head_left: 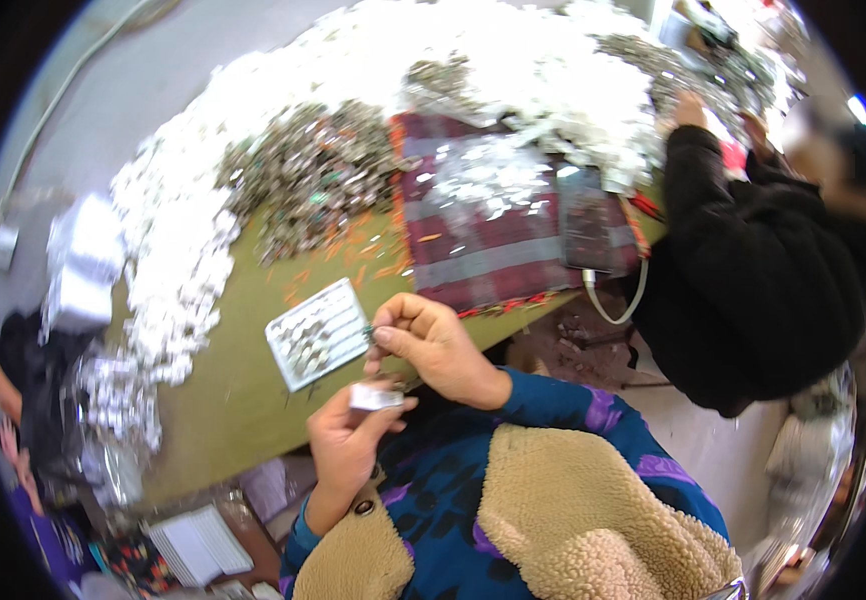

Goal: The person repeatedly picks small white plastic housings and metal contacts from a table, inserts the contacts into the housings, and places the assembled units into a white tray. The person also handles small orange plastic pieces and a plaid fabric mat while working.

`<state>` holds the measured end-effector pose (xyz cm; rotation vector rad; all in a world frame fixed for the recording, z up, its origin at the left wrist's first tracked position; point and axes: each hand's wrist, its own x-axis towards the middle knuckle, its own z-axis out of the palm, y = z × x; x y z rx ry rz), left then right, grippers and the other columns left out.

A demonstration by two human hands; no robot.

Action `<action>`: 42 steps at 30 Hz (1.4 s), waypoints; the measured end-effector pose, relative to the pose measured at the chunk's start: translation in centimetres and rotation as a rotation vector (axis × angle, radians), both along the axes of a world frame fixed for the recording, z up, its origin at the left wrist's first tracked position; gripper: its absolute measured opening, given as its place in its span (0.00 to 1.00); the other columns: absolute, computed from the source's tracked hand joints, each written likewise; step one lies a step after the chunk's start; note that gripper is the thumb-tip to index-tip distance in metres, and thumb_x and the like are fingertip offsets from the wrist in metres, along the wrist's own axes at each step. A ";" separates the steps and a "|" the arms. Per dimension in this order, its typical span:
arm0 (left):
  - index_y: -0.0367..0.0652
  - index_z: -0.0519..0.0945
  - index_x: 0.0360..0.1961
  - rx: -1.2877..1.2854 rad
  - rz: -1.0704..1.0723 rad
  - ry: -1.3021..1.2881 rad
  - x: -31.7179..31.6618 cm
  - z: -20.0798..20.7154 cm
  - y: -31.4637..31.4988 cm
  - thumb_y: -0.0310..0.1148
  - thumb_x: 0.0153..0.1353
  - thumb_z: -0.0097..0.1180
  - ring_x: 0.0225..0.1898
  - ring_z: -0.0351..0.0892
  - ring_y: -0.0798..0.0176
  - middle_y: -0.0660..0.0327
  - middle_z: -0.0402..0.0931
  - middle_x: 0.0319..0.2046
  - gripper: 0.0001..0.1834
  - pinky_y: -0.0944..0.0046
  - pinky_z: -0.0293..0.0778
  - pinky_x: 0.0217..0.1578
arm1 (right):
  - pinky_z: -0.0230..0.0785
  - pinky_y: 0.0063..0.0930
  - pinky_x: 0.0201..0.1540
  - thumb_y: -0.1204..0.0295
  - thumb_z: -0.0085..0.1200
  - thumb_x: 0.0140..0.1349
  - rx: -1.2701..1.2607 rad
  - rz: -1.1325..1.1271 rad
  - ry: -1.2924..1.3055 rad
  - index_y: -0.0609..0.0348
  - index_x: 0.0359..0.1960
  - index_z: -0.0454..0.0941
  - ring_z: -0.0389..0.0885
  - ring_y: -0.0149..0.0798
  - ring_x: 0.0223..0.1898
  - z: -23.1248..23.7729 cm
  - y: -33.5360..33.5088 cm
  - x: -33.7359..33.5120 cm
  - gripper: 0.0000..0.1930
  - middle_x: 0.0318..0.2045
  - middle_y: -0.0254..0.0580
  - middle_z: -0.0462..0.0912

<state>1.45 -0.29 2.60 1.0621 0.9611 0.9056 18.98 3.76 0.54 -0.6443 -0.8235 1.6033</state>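
So the left hand [345, 435] has a small white rectangular piece [377, 399] gripped between thumb and fingers, near the white rectangular card [346, 297] on the olive-green tabletop [228, 405]. The right hand [433, 345], just above it, is pinched closed on what looks like a tiny dark-green bit [368, 329] (too blurry to swear to). Best bet imo: keep the white piece steady, pinch lightly, and stay over the tabletop in case of drops.
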 end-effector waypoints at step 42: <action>0.28 0.79 0.50 -0.120 0.161 -0.344 -1.9 -3.3 0.3 0.24 0.63 0.62 0.36 0.85 0.63 0.53 0.83 0.38 0.16 0.67 0.85 0.32 | 0.68 0.15 0.30 0.80 0.58 0.65 0.082 -0.004 -0.599 0.69 0.37 0.80 0.77 0.25 0.31 0.7 -3.2 -1.8 0.03 0.33 0.37 0.79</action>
